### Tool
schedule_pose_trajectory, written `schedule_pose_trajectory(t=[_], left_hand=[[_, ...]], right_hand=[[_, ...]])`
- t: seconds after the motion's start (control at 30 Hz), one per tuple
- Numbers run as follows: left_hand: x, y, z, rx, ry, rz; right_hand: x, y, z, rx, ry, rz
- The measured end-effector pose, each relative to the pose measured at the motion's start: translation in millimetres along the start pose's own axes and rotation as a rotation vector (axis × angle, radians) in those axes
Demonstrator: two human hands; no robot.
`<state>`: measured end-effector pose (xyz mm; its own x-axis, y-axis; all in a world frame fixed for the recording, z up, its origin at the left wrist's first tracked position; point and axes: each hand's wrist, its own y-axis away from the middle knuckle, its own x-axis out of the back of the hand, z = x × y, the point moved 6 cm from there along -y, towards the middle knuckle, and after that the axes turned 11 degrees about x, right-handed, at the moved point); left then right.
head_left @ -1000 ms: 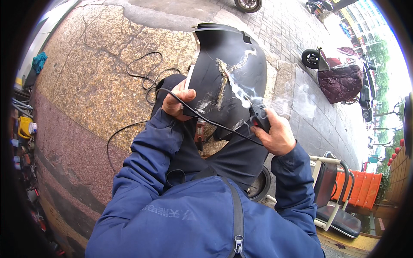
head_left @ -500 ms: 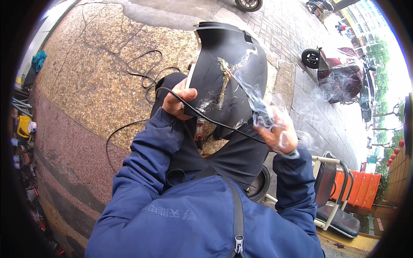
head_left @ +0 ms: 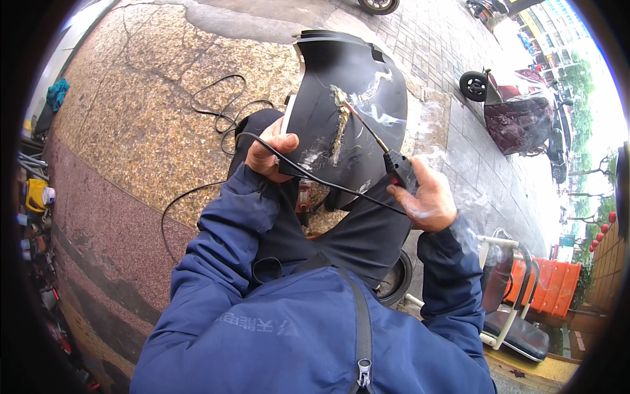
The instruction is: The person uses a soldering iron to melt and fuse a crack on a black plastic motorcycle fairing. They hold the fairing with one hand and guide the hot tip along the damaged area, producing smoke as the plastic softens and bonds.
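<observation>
A curved black plastic panel rests against my knees, its surface scuffed and marked by a rough, yellowish melted seam. My left hand grips its lower left edge, thumb on top. In my right hand is a soldering iron with a black handle and a thin metal shaft. Its hot tip touches or nearly touches the upper part of the seam. Thin smoke drifts over the panel and past my right hand. From the handle, a black cord runs across in front of my left wrist.
More of the cord loops over the pebbled ground at left. Tools and a yellow container line the left edge. A chair and orange barrier stand at right, with a covered scooter beyond. A wheel lies beside my right leg.
The thick smoke that hid the iron and my right hand has thinned and drifted right, so the shaft and handle show plainly. Both hands and the panel have barely shifted.
</observation>
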<state>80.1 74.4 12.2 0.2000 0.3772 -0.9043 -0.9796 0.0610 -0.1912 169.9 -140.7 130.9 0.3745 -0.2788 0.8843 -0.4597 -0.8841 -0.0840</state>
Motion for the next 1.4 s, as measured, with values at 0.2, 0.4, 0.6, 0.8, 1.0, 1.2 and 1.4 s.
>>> schedule_pose_trajectory(t=[0.2,0.4,0.6,0.8,1.0,1.2,1.4], left_hand=[[-0.8,-0.3,0.3,0.002,-0.025,0.011],[-1.4,0.2,0.5,-0.003,-0.03,0.018],[2.9,-0.3,-0.9,-0.004,-0.045,0.033],[9.9,-0.5,-1.6,0.01,-0.075,0.011],[8.7,-0.2,0.0,0.02,-0.092,0.0],[4.8,0.7,-1.5,-0.001,-0.051,0.047],[8.1,-1.0,-0.7,0.017,-0.085,0.03]], right_hand=[[1.0,-0.3,-1.8,0.004,0.002,-0.033],[1.3,-0.2,0.8,-0.078,-0.01,-0.058],[1.9,-1.8,-4.4,0.012,-0.041,-0.037],[1.9,-3.6,-3.7,0.002,-0.015,-0.063],[2.2,-3.8,-3.1,0.001,0.007,-0.065],[1.2,-1.7,-1.2,-0.051,-0.065,-0.072],[0.9,-2.0,0.2,-0.025,-0.091,-0.056]])
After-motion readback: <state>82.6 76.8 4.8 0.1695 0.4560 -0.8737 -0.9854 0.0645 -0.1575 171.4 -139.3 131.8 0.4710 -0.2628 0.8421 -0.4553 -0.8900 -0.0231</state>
